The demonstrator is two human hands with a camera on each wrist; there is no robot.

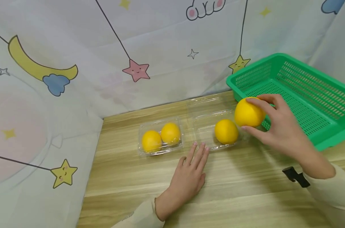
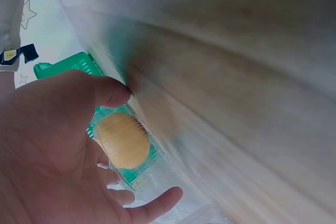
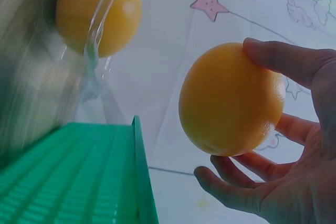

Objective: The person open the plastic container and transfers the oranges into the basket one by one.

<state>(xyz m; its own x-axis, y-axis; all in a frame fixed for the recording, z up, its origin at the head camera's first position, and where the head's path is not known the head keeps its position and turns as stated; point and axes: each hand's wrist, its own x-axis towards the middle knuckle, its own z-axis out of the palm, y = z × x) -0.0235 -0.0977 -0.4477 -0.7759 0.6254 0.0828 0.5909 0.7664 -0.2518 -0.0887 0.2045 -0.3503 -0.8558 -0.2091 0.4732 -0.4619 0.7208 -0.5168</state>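
Between thumb and fingers my right hand [image 1: 283, 129] holds a yellow orange [image 1: 249, 112], raised beside the green basket's near left corner. In the right wrist view this orange [image 3: 231, 98] is gripped from one side. Left of it, another orange [image 1: 226, 131] sits in the right part of an open clear plastic box [image 1: 203, 133], whose lid leans back towards the wall. My left hand [image 1: 188, 177] lies palm down with fingers extended, fingertips right at the box's front edge. In the left wrist view, the boxed orange [image 2: 123, 140] shows beyond the fingers.
A closed clear box [image 1: 161, 150] with two oranges stands to the left. The large green basket [image 1: 303, 104] takes up the right side. Behind the wooden table [image 1: 126, 190] hangs a patterned cloth [image 1: 166, 76]. A black strap [image 1: 296, 176] sticks out at the right cuff.
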